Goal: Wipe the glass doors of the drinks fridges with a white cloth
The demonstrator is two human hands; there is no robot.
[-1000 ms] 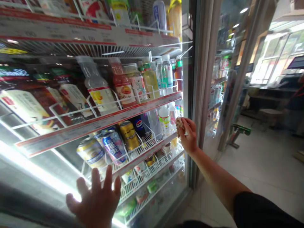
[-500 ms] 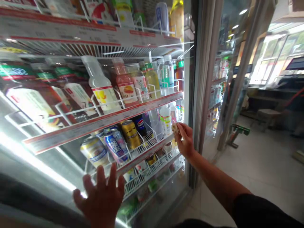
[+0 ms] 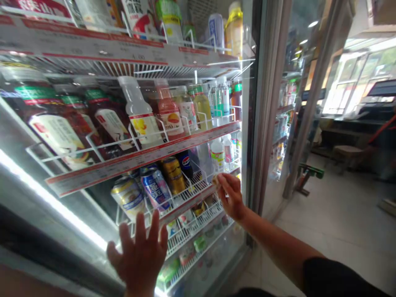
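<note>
One small tan wad [image 3: 215, 180] sits pinched in the right hand [image 3: 231, 195].

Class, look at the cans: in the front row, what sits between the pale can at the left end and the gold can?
In the head view, a blue-and-pink can sits between the pale can and the gold can.

Second shelf in view [image 3: 145, 157] holds bottles [image 3: 144, 127] | shelf below [image 3: 192, 201] has silver can [image 3: 128, 197], blue can [image 3: 154, 187], gold can [image 3: 173, 175], dark bottle [image 3: 185, 163]
</note>
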